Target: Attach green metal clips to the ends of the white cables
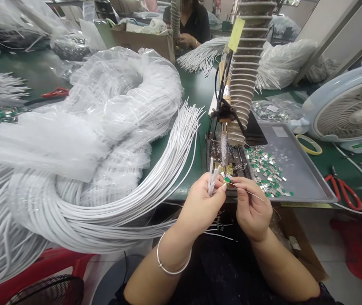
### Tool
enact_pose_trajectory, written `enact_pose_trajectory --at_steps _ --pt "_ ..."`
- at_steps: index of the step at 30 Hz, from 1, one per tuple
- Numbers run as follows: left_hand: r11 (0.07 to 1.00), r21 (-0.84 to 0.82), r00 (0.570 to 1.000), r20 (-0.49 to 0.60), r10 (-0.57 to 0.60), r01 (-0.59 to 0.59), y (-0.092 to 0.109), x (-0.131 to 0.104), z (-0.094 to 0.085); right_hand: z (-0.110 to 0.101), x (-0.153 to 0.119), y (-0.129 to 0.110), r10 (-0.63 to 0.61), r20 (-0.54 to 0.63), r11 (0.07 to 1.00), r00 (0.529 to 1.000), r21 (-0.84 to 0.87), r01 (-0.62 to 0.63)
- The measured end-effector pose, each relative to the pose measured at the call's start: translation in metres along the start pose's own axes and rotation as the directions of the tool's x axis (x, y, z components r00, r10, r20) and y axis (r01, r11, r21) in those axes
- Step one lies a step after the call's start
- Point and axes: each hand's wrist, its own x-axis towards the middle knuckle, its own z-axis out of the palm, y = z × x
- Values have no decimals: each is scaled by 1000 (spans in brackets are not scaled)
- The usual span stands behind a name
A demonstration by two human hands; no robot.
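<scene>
My left hand [204, 201] is closed round several short white cable ends [212, 176] that stick up past its fingers. Its thumb and fingertips meet at a small green circuit board [227, 180]. Close by on the right, my right hand [253, 205] pinches a thin wire [257, 196] whose tip reaches the board. Just beyond both hands is the soldering stand [224, 144], its tip pointing down over a dark base tray. Many loose green and silver boards [265, 171] lie on a grey tray [306, 178] to the right.
A large bundle of white cables [155, 186] and plastic wrap [126, 84] fills the left. A ribbed hose [247, 63] hangs behind the stand. At right are a fan [355, 110], yellow tape [308, 144] and red-handled scissors [344, 190]. Across the table sits a person [193, 25].
</scene>
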Motion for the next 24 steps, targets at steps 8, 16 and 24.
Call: enact_pose_trajectory --at_steps 8,16,24 --pt "999 33 1000 -16 18 -18 4 4 -1 5 2 2 -10 -16 1000 1000 0 10" --pt "999 -34 999 -11 36 -36 1 7 -2 7 5 3 -12 -28 999 1000 -33 11" --pt "996 -79 999 -23 35 -37 -1 8 -2 8 4 4 -15 -19 1000 1000 -17 15"
